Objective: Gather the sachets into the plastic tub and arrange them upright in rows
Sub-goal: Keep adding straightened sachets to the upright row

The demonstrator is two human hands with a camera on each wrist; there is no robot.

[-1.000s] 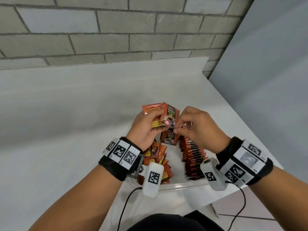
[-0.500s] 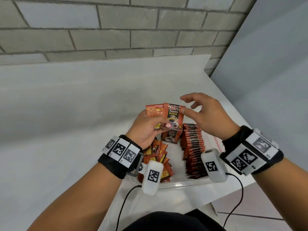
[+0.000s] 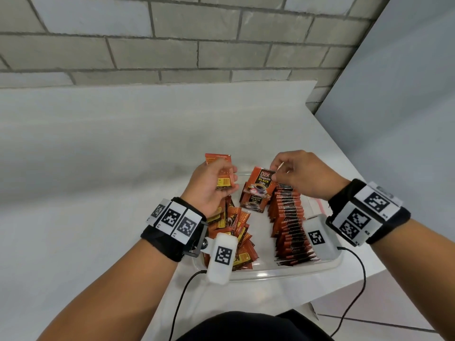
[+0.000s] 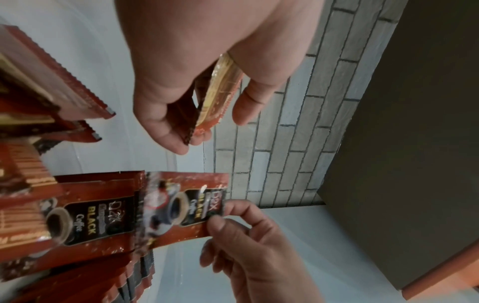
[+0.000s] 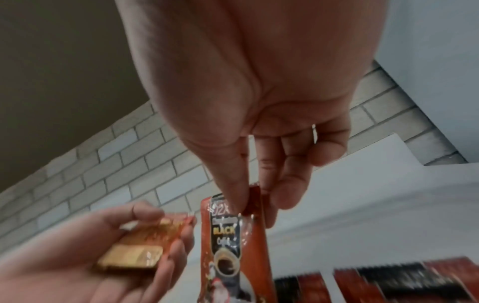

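Head view: right hand (image 3: 299, 174) grip pinches coffee sachet (image 3: 259, 182) (top corner) above tub (image 3: 283, 273); left hand (image 3: 209, 187) grip clamps sachets (image 3: 221, 173).

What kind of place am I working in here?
Likely a plain workroom or storeroom corner, not a kitchen: a bare white table against a grey brick wall, with a clear plastic tub of coffee sachets.

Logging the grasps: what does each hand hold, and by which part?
Right hand pinches a black coffee sachet by its top corner; left hand grips a few sachets round their middle.

Sachets (image 3: 258, 185) glossy foil-like film; tub (image 3: 283, 273) clear shiny plastic; table (image 3: 98, 168) smooth matt white.
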